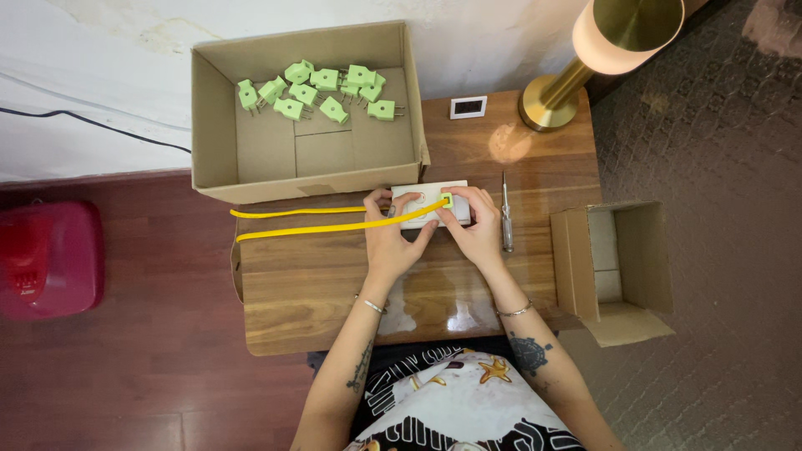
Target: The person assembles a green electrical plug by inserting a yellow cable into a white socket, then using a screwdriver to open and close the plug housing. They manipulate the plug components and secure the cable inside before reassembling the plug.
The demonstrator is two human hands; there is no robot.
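Note:
A white rectangular socket block (pixel 416 197) lies on the wooden table (pixel 334 284), under both my hands. My left hand (pixel 391 236) rests on its left part and pins the yellow cable (pixel 301 219) that runs off to the left in two strands. My right hand (pixel 478 225) covers the block's right part, its fingers closed on a small green plug (pixel 448 200) at the cable's end, pressed against the block.
A large open cardboard box (pixel 219 125) at the back holds several green plugs (pixel 322 90). A screwdriver (pixel 506 219) lies right of my hands. A smaller open box (pixel 622 267) stands at the table's right edge. Behind are a brass lamp (pixel 585 58) and a small white frame (pixel 469 107). A red object (pixel 46 255) sits on the floor at left.

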